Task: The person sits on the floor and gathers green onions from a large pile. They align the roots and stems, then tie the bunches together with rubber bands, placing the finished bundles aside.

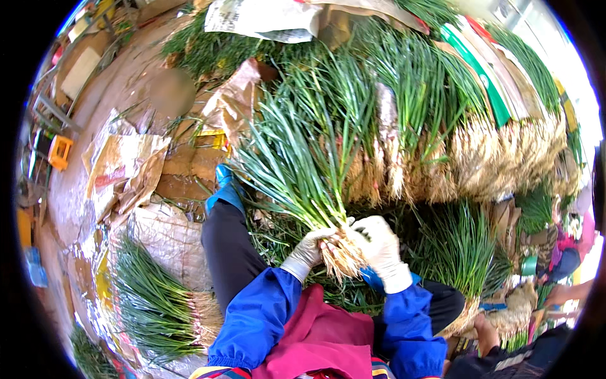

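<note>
A bunch of long green allium stalks (303,189), perhaps green garlic or scallions, fans out up and to the left in front of me. Its pale roots (344,258) hang down over my lap. My left hand (310,248), in a whitish glove, grips the stalks just above the roots. On the other side of the bunch, my right hand (381,241), also gloved, has its fingers curled against the stem bases; its fingertips are partly hidden. Loose green leaves (279,237) litter the floor between my legs.
A long row of rooted bunches (511,151) lies beyond my hands, with sacking (487,76) over part. Another pile (156,303) rests on sacks at left. More stalks (464,251) stand at right. A person's hand (485,334) and other people (563,260) are at right.
</note>
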The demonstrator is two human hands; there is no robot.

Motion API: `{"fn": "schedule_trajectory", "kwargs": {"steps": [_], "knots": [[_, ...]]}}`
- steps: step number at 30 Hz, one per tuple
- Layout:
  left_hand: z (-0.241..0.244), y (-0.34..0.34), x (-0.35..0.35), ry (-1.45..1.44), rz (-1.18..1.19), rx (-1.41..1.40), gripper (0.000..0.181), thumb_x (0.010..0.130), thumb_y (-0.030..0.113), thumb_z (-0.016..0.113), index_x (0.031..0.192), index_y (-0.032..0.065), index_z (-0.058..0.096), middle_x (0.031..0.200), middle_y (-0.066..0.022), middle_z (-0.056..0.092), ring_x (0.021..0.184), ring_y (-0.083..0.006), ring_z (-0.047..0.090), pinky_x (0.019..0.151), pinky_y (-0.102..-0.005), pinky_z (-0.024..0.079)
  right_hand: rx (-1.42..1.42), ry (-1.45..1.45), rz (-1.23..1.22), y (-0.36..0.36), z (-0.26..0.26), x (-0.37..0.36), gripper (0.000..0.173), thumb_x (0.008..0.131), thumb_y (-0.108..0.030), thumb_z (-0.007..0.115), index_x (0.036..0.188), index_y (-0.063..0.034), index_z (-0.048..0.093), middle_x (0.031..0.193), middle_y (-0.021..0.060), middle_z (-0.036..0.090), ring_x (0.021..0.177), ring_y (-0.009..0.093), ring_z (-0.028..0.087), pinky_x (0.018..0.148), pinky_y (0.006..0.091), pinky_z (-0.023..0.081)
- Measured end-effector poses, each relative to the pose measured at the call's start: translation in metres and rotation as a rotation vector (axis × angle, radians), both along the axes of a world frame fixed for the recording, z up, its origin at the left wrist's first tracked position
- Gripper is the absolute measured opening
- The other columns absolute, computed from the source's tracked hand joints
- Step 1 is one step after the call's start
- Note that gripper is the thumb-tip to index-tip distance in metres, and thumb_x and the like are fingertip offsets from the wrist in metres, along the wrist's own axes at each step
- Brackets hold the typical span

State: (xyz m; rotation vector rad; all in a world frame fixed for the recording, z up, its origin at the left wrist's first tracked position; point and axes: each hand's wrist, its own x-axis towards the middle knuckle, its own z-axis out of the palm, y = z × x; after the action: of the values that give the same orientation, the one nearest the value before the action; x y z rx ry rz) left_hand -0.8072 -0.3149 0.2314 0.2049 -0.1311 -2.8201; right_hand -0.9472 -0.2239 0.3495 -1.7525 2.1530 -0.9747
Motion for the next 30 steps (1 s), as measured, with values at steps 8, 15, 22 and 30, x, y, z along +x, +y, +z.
{"fn": "schedule_trajectory", "kwargs": {"steps": [8,15,22,30], "knots": [[0.091,-0.005,-0.006,-0.125,0.056,-0.286,0.048,0.075,0.008,0.069,0.118,-0.0001,0.051,0.098,-0.0120,0.064,0.091,-0.0250,0.064,0.083,-0.0374,0.052,-0.636,-0.085,-0.256,0.016,-0.044,0.068,0.030,0.070,-0.003,0.075,0.095,-0.0057,0.059,0.086,0.0089,0.057,0.076,0.023,0.059,0.067,0.0317,0.049],[0.046,-0.013,-0.013,-0.372,-0.167,-0.269,0.043,0.075,0.006,0.065,0.116,-0.0021,0.055,0.089,-0.0086,0.066,0.073,-0.0145,0.064,0.069,-0.0255,0.053,-0.322,-0.014,-0.241,0.024,-0.065,0.045,0.016,0.074,-0.004,0.068,0.086,-0.0037,0.057,0.082,0.0121,0.060,0.076,0.028,0.059,0.069,0.0347,0.048],[0.008,-0.001,-0.018,-0.590,-0.169,-0.412,0.015,0.073,0.016,0.069,0.070,0.0021,0.066,0.057,-0.0050,0.061,0.045,-0.0122,0.056,0.045,-0.0245,0.046,0.156,0.129,-0.090,0.022,-0.042,0.014,0.008,0.082,-0.016,0.061,0.085,-0.0079,0.061,0.083,0.0090,0.062,0.073,0.029,0.061,0.066,0.0347,0.049],[0.023,0.001,-0.012,-0.657,-0.136,-0.518,0.013,0.071,0.013,0.071,0.067,0.0028,0.064,0.052,-0.0036,0.056,0.042,-0.0124,0.052,0.042,-0.0276,0.043,0.007,0.199,0.005,-0.032,-0.013,0.012,0.011,0.082,-0.011,0.057,0.090,-0.0060,0.063,0.088,0.0085,0.062,0.082,0.025,0.061,0.072,0.0317,0.049]]}}
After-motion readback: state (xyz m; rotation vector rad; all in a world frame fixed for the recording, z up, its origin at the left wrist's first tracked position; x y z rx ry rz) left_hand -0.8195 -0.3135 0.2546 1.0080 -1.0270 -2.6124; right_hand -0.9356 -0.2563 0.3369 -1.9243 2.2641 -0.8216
